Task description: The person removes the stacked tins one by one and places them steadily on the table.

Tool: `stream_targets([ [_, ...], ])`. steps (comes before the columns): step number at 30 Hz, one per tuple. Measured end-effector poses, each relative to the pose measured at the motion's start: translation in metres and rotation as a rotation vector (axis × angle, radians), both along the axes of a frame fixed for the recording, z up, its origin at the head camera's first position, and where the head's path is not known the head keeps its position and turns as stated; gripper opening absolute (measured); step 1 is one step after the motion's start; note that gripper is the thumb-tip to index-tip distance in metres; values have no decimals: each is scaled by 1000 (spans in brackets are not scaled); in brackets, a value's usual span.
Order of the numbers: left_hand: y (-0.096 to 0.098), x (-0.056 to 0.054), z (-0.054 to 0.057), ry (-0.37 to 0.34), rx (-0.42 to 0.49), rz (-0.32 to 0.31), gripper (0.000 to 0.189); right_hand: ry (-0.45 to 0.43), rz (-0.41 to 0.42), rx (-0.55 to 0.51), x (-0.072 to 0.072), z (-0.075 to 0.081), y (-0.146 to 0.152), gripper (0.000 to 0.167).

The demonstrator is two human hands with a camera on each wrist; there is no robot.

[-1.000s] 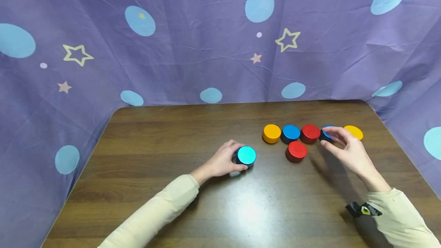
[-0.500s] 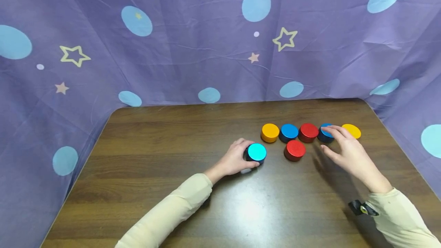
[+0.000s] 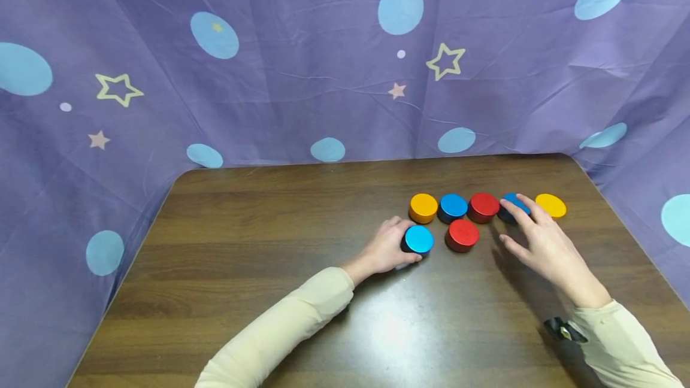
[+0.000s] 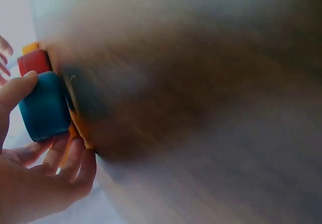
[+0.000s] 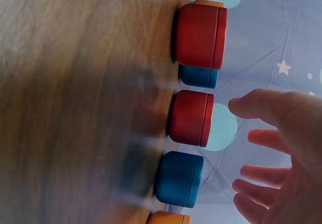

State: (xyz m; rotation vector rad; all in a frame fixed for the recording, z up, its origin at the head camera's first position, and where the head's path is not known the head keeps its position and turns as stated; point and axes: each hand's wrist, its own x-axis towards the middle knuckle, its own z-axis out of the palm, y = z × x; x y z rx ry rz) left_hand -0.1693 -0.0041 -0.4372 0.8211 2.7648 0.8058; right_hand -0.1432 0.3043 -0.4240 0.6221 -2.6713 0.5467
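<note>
My left hand point(image 3: 385, 247) grips a small round blue tin point(image 3: 418, 239) from its left side, with the thumb in front and the fingers behind. In the left wrist view this blue tin point(image 4: 45, 107) sits between thumb and fingertips. To its right is a red tin point(image 3: 462, 236). My right hand point(image 3: 552, 250) hovers with loosely spread fingers and holds nothing. Its fingertips overlap another blue tin point(image 3: 514, 208) in the head view. The right wrist view has this hand point(image 5: 287, 153) apart from the row of tins.
Along the back right stands a row with an orange tin point(image 3: 423, 208), a blue tin point(image 3: 453, 208), a red tin point(image 3: 483, 207) and, at the far end, a yellow-topped tin point(image 3: 551, 206). The brown wooden table point(image 3: 259, 226) ends at a purple curtain point(image 3: 280, 94).
Gripping the blue tin, my left hand has moved right, closer to the front red tin. My right hand has shifted only slightly, its fingers a little more spread.
</note>
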Motion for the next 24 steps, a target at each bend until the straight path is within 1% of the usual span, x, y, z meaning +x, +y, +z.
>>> stream_targets([
  [4,8,-2,0,33,-72,13,60,8,7,5,0,-2,-1,72],
  [6,13,-2,0,41,-85,28,60,12,5,2,0,-2,-2,72],
  [11,22,-3,-1,41,-90,73,61,14,1,-12,1,-3,-5,70],
  [17,28,0,0,56,-79,137,60,-8,-11,-14,4,-4,-7,68],
  [24,28,0,0,50,-61,151,61,-31,0,-25,4,-5,-9,64],
])
